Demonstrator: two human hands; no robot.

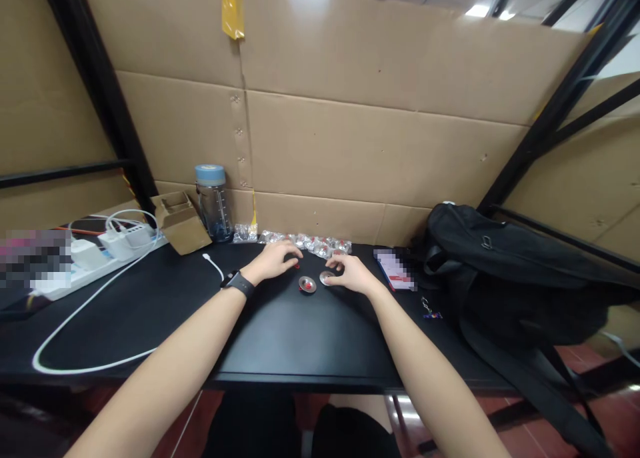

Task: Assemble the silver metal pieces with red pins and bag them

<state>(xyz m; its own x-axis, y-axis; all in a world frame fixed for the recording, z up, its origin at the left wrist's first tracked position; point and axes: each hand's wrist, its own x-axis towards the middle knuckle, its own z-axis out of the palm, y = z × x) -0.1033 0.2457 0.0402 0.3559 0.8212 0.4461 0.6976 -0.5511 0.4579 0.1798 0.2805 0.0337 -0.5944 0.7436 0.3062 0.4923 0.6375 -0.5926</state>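
Observation:
My left hand (274, 259) rests over the black tabletop with its fingers bent and the thumb apart from them. A small red piece (297, 265) shows beside its thumb tip, partly hidden. My right hand (351, 274) has its thumb and curled fingers at a small round metal disc (324, 278), gripping it near the edge. Between the hands lies a second shallow, dish-like metal disc (311, 285) with red parts at its middle and left edge. Just behind the hands, several clear packets (320, 246) with silvery and red contents line the back edge.
At the left stand a blue-lidded bottle (216, 205), an open cardboard box (184, 228) and a white power strip (95, 263) with a looping cable (65, 325). To the right lie a phone (395, 270), a keychain (431, 311) and a black bag (510, 271). Cardboard panels (320, 145) rise behind.

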